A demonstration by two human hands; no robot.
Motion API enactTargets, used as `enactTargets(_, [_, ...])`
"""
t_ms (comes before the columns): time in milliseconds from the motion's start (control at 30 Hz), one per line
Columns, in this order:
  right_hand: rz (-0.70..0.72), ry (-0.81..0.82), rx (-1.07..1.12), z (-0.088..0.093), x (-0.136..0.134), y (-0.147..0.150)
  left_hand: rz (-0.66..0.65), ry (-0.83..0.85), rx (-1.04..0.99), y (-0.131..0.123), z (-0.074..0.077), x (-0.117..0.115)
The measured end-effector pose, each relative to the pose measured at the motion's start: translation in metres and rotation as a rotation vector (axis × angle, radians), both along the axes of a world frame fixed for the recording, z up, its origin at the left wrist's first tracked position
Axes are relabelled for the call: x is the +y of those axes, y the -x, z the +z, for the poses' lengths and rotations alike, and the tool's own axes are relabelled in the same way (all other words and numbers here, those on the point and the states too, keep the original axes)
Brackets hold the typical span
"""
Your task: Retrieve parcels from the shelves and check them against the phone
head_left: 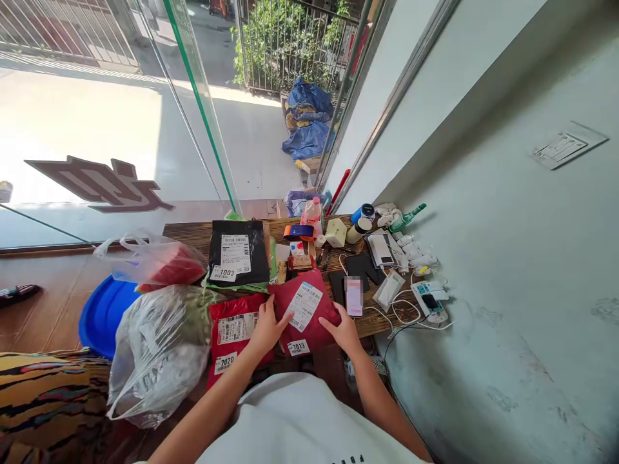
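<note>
A dark red parcel bag [309,298] with a white shipping label and a tag reading 7013 lies at the near edge of the wooden table [193,233]. My left hand [267,327] rests on its left side, fingers spread flat. My right hand [344,328] lies on its right edge, fingers flat against it. A second red parcel [232,335] tagged 7020 lies under my left hand's side. A black parcel [238,252] tagged 1003 sits behind them.
Clear plastic bags [157,348] and a blue lid [104,312] crowd the left. Phones [354,295], chargers [430,299], white cables, tape [300,231], bottles [313,212] and small boxes fill the table's right half. A grey wall [507,258] stands on the right, a glass door [120,116] behind.
</note>
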State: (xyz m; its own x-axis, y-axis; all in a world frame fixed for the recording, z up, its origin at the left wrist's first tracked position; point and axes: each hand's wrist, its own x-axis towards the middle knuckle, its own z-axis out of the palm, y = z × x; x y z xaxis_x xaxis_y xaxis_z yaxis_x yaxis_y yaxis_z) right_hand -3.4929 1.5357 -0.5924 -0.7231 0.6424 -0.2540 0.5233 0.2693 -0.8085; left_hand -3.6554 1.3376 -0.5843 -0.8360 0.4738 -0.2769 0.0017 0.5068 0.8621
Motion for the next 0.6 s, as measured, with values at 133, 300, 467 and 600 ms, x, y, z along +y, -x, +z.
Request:
enactTargets(133, [0.033,0.05,0.05,-0.001,0.009,0.001,0.28,-0.192,-0.355,0.001,-0.025,0.022])
enactTargets(300, [0.038,0.07,0.073,-0.002,0.012,-0.001,0.352,-0.176,-0.429,0.004,-0.03,0.044])
enactTargets(467, [0.033,0.073,0.106,-0.007,0.014,-0.004,0.411,-0.181,-0.442,-0.002,-0.034,0.051])
enactTargets(600, [0.045,0.053,0.1,-0.009,0.016,-0.006,0.437,-0.195,-0.442,-0.005,-0.033,0.053])
